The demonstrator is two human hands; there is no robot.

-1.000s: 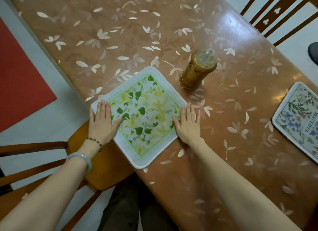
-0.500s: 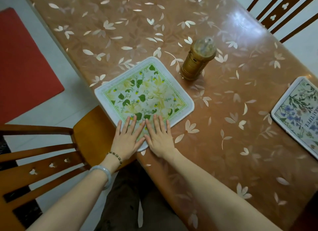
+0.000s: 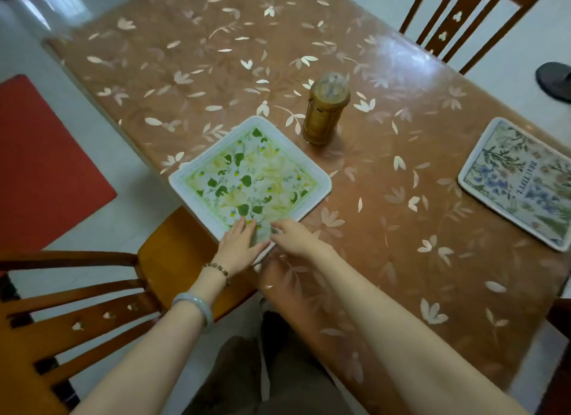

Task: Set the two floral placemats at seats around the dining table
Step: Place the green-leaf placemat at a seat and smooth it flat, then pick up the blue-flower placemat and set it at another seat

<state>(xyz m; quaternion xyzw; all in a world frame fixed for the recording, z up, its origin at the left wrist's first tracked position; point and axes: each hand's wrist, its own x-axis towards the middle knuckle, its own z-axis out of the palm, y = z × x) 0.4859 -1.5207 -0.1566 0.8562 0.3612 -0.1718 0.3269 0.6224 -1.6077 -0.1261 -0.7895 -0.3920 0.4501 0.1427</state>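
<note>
The green-and-yellow floral placemat (image 3: pixel 251 180) lies flat on the dining table (image 3: pixel 386 260), turned so its corners point near and far, at the table's left edge just in front of the wooden chair (image 3: pixel 92 306). Its near corner reaches the table edge, where both hands meet. The left hand (image 3: pixel 239 246) rests palm down on that corner with fingers extended and together, grasping nothing. The right hand (image 3: pixel 295 237) lies just beside it, fingers spread loosely and flat, fingertips on the mat's white border; motion blur there makes it hard to say whether any finger curls under the edge, though none appears to. A pale bangle (image 3: pixel 195 306) and a beaded bracelet (image 3: pixel 217 271) sit on the left wrist.

The 2nd placemat (image 3: pixel 522 183), patterned with blue and green flowers and some lettering, lies flat at the right side of the table, well apart from the 1st, partly cut off by the frame. A golden-brown cylindrical lantern (image 3: pixel 324 108) stands upright just beyond the far corner of the green mat, not touching it. Another chair (image 3: pixel 463 22) stands at the far right. A red mat (image 3: pixel 40 167) covers the floor on the left.
</note>
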